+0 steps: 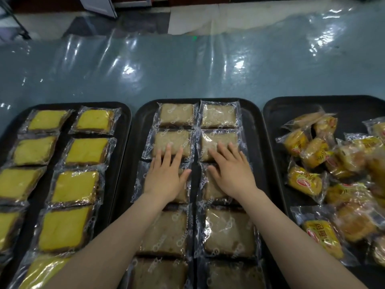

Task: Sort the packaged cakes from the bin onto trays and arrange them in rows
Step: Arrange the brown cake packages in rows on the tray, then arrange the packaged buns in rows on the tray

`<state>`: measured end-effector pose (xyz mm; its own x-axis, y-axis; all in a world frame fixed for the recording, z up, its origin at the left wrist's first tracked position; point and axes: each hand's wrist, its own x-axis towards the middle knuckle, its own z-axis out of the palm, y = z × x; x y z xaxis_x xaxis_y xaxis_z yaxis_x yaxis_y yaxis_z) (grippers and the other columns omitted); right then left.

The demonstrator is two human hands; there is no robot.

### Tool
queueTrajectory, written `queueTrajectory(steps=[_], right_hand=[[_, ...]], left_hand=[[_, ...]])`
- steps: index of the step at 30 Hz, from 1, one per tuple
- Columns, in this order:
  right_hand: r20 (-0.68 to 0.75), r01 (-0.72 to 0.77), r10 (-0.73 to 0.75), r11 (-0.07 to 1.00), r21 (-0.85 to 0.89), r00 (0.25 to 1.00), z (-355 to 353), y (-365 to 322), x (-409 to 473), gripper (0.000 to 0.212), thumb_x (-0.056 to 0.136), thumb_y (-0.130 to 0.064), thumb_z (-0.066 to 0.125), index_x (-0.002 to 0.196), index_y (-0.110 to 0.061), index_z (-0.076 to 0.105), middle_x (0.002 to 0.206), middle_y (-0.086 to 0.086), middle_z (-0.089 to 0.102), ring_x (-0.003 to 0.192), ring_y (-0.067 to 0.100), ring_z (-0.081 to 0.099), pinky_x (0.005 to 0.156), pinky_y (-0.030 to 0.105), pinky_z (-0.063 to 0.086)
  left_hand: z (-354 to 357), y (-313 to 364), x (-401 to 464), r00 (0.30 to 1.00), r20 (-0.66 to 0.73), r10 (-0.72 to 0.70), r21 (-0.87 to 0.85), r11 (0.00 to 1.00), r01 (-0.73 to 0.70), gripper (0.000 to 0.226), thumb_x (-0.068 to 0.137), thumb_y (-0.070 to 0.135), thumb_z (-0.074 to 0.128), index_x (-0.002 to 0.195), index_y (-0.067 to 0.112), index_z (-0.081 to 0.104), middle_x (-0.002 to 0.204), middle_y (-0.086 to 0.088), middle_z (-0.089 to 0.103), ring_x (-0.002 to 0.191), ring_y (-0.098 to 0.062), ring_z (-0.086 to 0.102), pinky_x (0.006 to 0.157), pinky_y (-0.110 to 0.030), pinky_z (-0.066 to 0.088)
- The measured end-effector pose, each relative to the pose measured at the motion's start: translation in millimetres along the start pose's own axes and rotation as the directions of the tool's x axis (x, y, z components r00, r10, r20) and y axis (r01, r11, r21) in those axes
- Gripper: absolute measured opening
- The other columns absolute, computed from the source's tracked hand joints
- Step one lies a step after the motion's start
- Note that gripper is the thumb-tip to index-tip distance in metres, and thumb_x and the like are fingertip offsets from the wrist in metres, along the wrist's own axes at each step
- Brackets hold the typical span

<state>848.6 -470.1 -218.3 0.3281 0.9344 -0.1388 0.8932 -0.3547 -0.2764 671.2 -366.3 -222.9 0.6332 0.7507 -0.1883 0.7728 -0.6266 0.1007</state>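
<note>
Three black trays lie side by side. The middle tray (pixel 253 122) holds beige packaged cakes (pixel 176 114) in two neat columns. My left hand (pixel 166 174) lies flat with straight fingers on the third cake of the left column, fingertips reaching the second one. My right hand (pixel 231 171) rests flat on the third cake of the right column, fingertips on the cake above it (pixel 212 138). The left tray (pixel 123 126) carries yellow packaged cakes (pixel 85 151) in two columns. On the right tray (pixel 291 109) sits a loose heap of small yellow-wrapped cakes (pixel 308 182).
The trays sit on a blue-grey table covered in shiny clear plastic film (pixel 187 69), which stretches beyond them. Past the far table edge are a pale floor and dark furniture (pixel 100 5). No bin is in view.
</note>
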Motion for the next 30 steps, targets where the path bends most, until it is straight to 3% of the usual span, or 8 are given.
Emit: queueTrajectory(steps=[5,11,15,17,21,24,26,30], right_hand=[[-0.020,0.019,-0.018,0.999,0.046,1.000,-2.9,-1.7,-11.6,0.060,0.098,-0.051,0.030,0.152,-0.032,0.013,0.161,-0.003,0.003,0.146,0.020,-0.010,0.115,0.040,-0.006],[-0.129,0.008,0.009,0.991,0.134,0.992,-26.0,-22.6,-48.9,0.061,0.100,-0.047,0.034,0.153,-0.024,0.015,0.160,-0.003,0.007,0.146,0.015,-0.006,0.117,0.035,-0.002],[-0.230,0.020,0.025,0.981,0.194,0.973,-57.7,-40.6,-83.6,0.057,0.098,-0.046,0.040,0.149,-0.023,0.029,0.158,-0.003,0.023,0.147,0.015,0.007,0.112,0.027,0.001],[-0.310,0.033,0.057,0.960,0.278,0.949,-82.1,-48.7,-102.0,0.049,0.097,-0.042,0.046,0.142,-0.024,0.042,0.150,-0.006,0.038,0.145,0.014,0.018,0.113,0.027,0.011],[-0.464,0.041,0.120,0.946,0.322,0.878,-152.2,-57.7,-138.4,0.035,0.096,-0.037,0.051,0.127,-0.024,0.058,0.126,-0.007,0.061,0.122,0.012,0.049,0.101,0.030,0.039],[-0.512,0.019,0.218,0.908,0.418,0.831,-204.2,-54.9,-162.9,0.028,0.094,-0.038,0.053,0.119,-0.029,0.063,0.101,-0.014,0.066,0.087,-0.007,0.056,0.072,0.012,0.042],[-0.535,0.013,0.297,0.867,0.499,0.791,-225.5,-49.5,-179.5,0.024,0.094,-0.040,0.053,0.114,-0.033,0.064,0.095,-0.025,0.061,0.086,-0.011,0.055,0.067,0.006,0.036],[-0.549,0.036,0.410,0.777,0.628,0.728,-240.9,-27.7,-220.7,0.024,0.094,-0.040,0.053,0.111,-0.031,0.066,0.100,-0.019,0.067,0.092,-0.003,0.061,0.070,0.016,0.045]], left_hand=[[-5.3,4.6,-16.8,1.000,-0.024,-0.014,-0.027,1.000,0.014,0.075,0.086,0.064,0.008,0.147,0.026,-0.012,0.156,-0.008,-0.013,0.142,-0.024,-0.016,0.111,-0.038,-0.005],[-51.1,24.0,-49.4,0.973,-0.204,0.108,-0.089,0.988,-0.128,0.073,0.091,0.057,0.022,0.140,0.022,-0.019,0.150,-0.001,-0.021,0.137,-0.014,-0.022,0.111,-0.033,-0.010],[-93.6,33.9,-79.4,0.939,-0.302,0.164,-0.158,0.963,-0.219,0.079,0.095,0.042,0.041,0.145,0.023,-0.018,0.155,0.003,-0.017,0.136,-0.007,-0.023,0.112,-0.029,-0.010],[-115.8,38.6,-95.0,0.919,-0.345,0.192,-0.212,0.938,-0.276,0.079,0.094,0.039,0.044,0.148,0.022,-0.012,0.156,0.006,-0.012,0.136,-0.003,-0.020,0.113,-0.028,-0.007],[-171.0,49.3,-119.5,0.900,-0.379,0.216,-0.391,0.844,-0.367,0.079,0.092,0.034,0.051,0.149,0.027,-0.003,0.157,0.010,-0.009,0.142,-0.006,-0.006,0.112,-0.028,0.004],[-212.5,60.6,-127.6,0.855,-0.452,0.253,-0.450,0.763,-0.464,0.076,0.092,0.030,0.051,0.150,0.028,0.002,0.158,0.006,0.005,0.143,-0.012,0.008,0.112,-0.030,0.011],[-233.5,69.6,-131.3,0.844,-0.474,0.250,-0.540,0.675,-0.503,0.074,0.092,0.029,0.051,0.150,0.029,0.005,0.156,0.005,0.017,0.141,-0.014,0.019,0.112,-0.033,0.019],[-251.3,90.3,-139.3,0.868,-0.456,0.198,-0.731,0.473,-0.492,0.066,0.094,0.022,0.050,0.148,0.028,0.013,0.144,0.003,0.039,0.129,-0.013,0.036,0.099,-0.028,0.029]])
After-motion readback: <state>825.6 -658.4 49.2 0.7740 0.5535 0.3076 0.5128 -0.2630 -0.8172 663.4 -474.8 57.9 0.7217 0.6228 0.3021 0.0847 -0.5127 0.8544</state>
